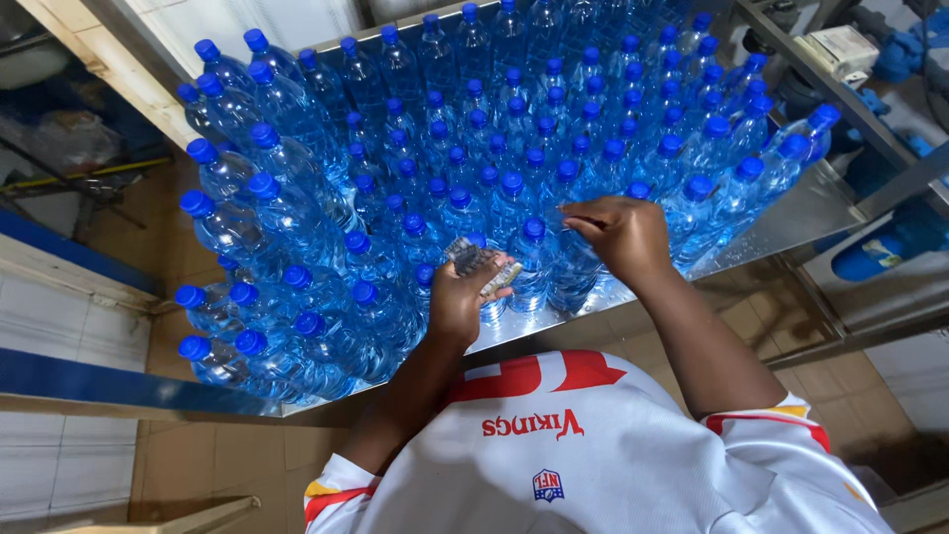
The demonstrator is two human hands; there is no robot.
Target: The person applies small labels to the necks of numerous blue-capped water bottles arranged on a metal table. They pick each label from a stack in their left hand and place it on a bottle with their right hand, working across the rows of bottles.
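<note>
Steel table: bottles upright (caps up); left hand holds stack.

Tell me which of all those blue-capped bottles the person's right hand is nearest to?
The upright bottle in the front row, directly left of the right hand, between both hands. The left hand holds a small stack of clear bands.

Bottles: clear glossy plastic; caps of smooth blue plastic. Table: bright, reflective sheet metal. Small bundle in left hand: thin, shiny film, seemingly plastic. Shirt: white matt cloth. Beam: pale bare wood. Floor: dull tan tiles.
</note>
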